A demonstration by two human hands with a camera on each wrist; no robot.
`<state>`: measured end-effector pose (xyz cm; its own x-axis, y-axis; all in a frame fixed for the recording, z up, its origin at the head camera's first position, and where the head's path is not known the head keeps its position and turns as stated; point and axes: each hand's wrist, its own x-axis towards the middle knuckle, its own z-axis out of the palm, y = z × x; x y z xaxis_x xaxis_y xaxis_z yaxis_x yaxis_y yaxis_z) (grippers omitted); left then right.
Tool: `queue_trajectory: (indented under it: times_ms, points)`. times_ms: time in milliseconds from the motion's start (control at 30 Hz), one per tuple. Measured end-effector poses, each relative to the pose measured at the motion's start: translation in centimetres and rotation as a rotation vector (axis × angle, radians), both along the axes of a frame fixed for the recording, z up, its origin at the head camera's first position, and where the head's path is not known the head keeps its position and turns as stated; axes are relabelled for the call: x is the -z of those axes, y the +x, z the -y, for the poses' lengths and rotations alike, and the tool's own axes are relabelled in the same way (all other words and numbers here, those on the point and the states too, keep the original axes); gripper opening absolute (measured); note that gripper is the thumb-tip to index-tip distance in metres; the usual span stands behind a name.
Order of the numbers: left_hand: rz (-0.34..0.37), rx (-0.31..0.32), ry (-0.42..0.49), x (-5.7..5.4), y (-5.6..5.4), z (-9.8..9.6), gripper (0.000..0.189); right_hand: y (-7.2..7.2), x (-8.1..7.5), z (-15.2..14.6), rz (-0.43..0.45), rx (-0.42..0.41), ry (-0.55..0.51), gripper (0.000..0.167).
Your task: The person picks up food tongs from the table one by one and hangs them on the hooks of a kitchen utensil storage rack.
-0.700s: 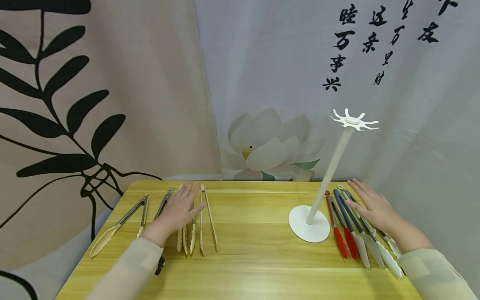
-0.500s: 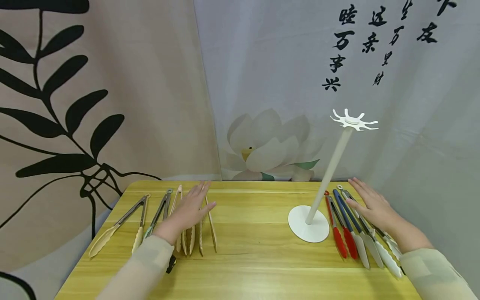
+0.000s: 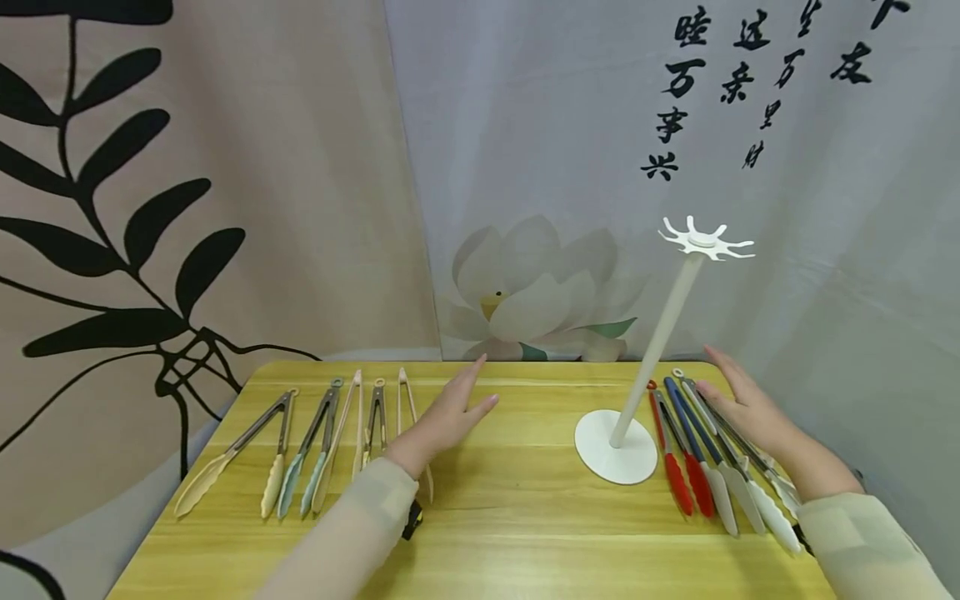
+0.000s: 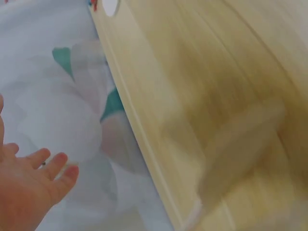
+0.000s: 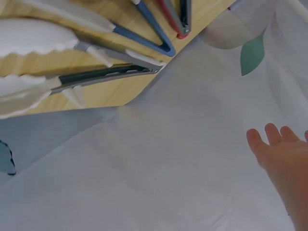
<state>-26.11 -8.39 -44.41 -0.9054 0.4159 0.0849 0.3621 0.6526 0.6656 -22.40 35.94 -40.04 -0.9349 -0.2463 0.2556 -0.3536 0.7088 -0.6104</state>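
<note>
My left hand is over the table with fingers extended and holds nothing. Under its wrist lie beige tongs, partly covered by the arm; a blurred beige tip shows in the left wrist view. Farther left, in a row, are cream-tipped tongs, light-blue-tipped tongs and more beige ones. My right hand, also with straight fingers and holding nothing, hovers beside the right-hand row of tongs. That row has red tongs, blue-handled tongs with grey tips, and white-tipped tongs.
Between the two rows, closer to the right one, a white stand rises from a round base to a ring of hooks. A printed curtain hangs right behind the wooden table.
My left hand has swept right, off the left-hand tongs, and more of them show now. The right hand has barely shifted, its fingers tilting slightly upward.
</note>
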Motion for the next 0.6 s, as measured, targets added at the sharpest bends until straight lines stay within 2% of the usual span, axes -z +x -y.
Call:
queue_trajectory:
  times_ms: [233,433,600]
  points:
    - [0.051,0.071,0.137,0.4,0.4,-4.8,0.074,0.0,-0.8,0.8,-0.015,0.037,-0.105,0.058]
    - [0.093,0.096,0.215,0.8,0.8,-8.5,0.070,0.1,-1.1,1.8,-0.060,0.057,-0.170,0.054]
    - [0.104,0.110,0.238,0.7,1.0,-10.7,0.069,-0.3,-1.2,2.3,-0.011,0.069,-0.205,0.055]
